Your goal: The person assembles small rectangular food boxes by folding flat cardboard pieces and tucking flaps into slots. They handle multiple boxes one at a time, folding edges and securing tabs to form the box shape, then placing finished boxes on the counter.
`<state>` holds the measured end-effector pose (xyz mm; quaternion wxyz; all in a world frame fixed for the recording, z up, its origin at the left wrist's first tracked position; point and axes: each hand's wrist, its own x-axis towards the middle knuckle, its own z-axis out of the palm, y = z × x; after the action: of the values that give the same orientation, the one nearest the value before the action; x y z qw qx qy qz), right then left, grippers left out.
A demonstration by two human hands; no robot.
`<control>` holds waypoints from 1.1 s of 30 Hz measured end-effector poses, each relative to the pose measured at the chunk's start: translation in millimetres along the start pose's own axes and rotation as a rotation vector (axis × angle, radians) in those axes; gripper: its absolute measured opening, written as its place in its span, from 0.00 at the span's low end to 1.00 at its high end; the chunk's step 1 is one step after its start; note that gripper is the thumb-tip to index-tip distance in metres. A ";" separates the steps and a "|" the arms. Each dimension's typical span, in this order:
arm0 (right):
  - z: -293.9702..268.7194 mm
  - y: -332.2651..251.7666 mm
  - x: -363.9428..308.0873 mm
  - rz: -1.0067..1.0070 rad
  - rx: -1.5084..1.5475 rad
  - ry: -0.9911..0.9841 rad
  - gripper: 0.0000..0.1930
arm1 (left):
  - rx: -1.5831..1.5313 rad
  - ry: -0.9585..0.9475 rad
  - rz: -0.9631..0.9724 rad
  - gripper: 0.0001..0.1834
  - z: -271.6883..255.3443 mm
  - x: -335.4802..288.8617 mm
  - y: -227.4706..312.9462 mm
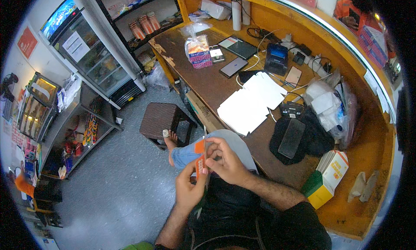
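Observation:
Over my lap, both hands hold a thin orange-and-white piece of folded card (199, 147), seen nearly edge-on. My left hand (190, 187) pinches its lower part between thumb and fingers. Bent around the far side and upper part are the fingers of my right hand (226, 161), with the thumb close to the card's edge. What the card is exactly does not show. Beyond my hands, a stack of white sheets (243, 111) lies spread on the brown desk (208, 85).
A brown woven stool (158, 120) stands ahead, a bare foot against it. The desk carries a tablet (237, 47), phones, a small printer (276, 59), cables, plastic bags (325, 102) and a black cloth (281, 139). A yellow-green-white carton (329, 174) sits right. A glass-door fridge (97, 55) stands far left.

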<state>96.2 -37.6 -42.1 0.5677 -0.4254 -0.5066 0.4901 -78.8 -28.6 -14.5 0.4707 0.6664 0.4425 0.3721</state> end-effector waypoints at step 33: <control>5.4 -20.8 -35.3 -0.198 -0.034 0.124 0.05 | -0.268 0.184 0.010 0.10 -14.9 -22.1 35.5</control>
<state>93.2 -75.7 -26.7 0.6363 -0.4124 -0.5181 0.3956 -91.2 -50.8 21.9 0.5110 0.5631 0.4267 0.4897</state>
